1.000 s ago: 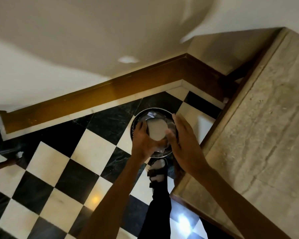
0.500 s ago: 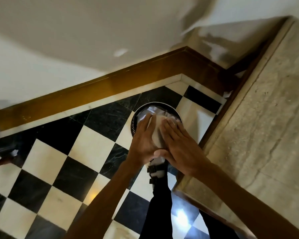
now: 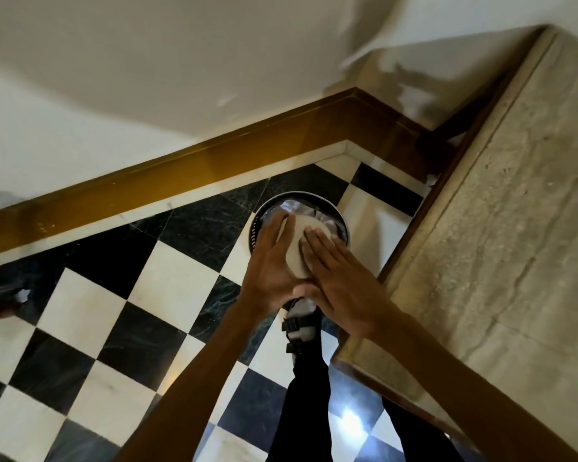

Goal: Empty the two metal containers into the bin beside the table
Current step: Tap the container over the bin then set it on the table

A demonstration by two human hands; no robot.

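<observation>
A pale metal container (image 3: 296,243) is turned with its underside towards me, directly over the round dark bin (image 3: 314,197) on the floor beside the table (image 3: 514,228). My left hand (image 3: 269,265) cups its left side with the fingers stretched along it. My right hand (image 3: 339,281) lies flat against its right side and base, so the container is clamped between both palms. The container's mouth faces down into the bin and is hidden. Crumpled shiny waste shows inside the bin. No second container is in view.
The bin stands in a corner on a black-and-white checkered floor (image 3: 167,288), with the brown skirting board (image 3: 214,161) behind it and the table's wooden edge to its right. My sandalled foot (image 3: 299,325) is just in front of the bin.
My right hand, a second ago apart from the container, has come flat onto it. The container has turned from facing me squarely to edge-on between both palms.
</observation>
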